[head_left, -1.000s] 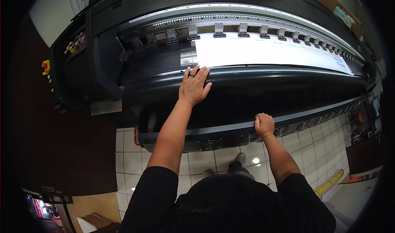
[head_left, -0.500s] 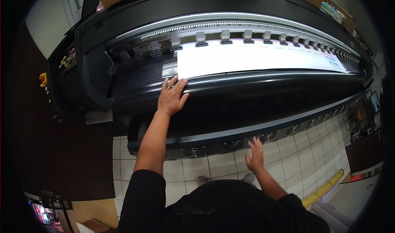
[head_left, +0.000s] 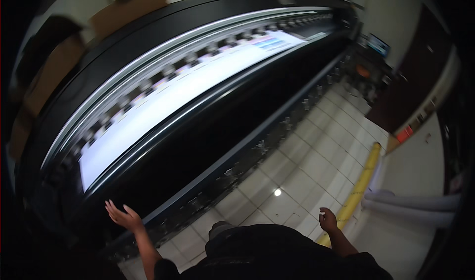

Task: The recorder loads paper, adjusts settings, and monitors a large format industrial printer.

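Has left grip (head_left: 123, 218) spread loose, with white sheet (head_left: 173, 97) ahead; right grip (head_left: 328, 221) half-curled, loose, with yellow roll (head_left: 358, 193) lower down.

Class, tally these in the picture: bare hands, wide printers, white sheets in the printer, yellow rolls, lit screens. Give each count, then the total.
Bare hands: 2 (left hand, right hand)
Wide printer: 1
White sheet: 1
Yellow roll: 1
Lit screen: 1
Total: 6
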